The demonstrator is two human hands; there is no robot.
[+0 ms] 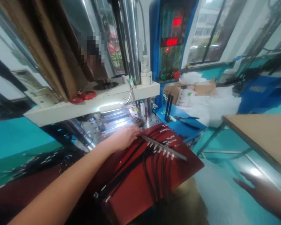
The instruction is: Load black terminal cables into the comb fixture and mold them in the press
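Observation:
My left hand (129,136) reaches across from the lower left, its fingers closed on the near end of a slim metal bar (164,147). Several black cables (155,175) with shiny metal ends hang from the bar's lower edge. Beneath it is a red-brown board (133,190), where more black cables lie with their metal tips (170,140) toward the far side. Off to the right, blurred and low, my right hand (259,189) has its thumb and fingers apart and touches nothing I can make out.
A press with a white plate (96,103) and lit metal mould (117,118) stands just behind the board. Red scissors handles (82,97) rest on the plate. Blue tray (189,114), white bags (215,107) and a tan table (259,131) are on the right.

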